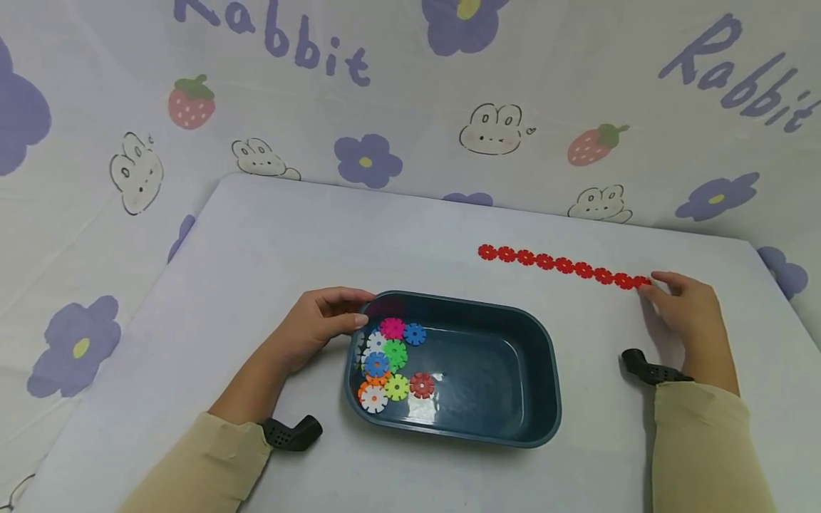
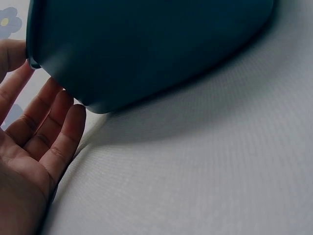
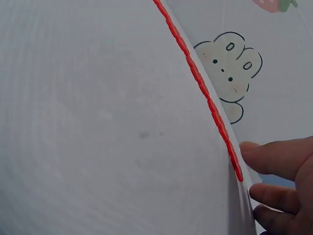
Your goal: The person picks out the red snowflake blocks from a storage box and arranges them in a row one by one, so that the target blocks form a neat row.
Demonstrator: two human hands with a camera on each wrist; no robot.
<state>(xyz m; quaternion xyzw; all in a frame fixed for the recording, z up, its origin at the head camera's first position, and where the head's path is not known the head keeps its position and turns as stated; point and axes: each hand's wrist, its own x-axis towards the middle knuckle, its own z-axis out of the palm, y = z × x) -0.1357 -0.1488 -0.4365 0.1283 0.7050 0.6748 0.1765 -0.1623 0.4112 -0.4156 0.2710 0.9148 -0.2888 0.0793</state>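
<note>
A dark teal plastic tub (image 1: 477, 370) sits on the table, with several notched plastic discs (image 1: 394, 354) in mixed colours heaped at its left end. My left hand (image 1: 323, 317) holds the tub's far left corner, thumb at the rim; in the left wrist view its other fingers (image 2: 58, 142) lie against the outer wall. Toward the back right, several red discs joined edge to edge make a long chain (image 1: 554, 263) lying on the table. My right hand (image 1: 689, 306) is at the chain's right end, fingers (image 3: 274, 156) apart beside its tip and not pinching it.
The white table (image 1: 308, 228) runs back to a cloth (image 1: 410, 85) printed with rabbits, flowers and strawberries. Both wrists carry a black camera mount (image 1: 291, 433) below the hand. The chain lies near the table's far edge.
</note>
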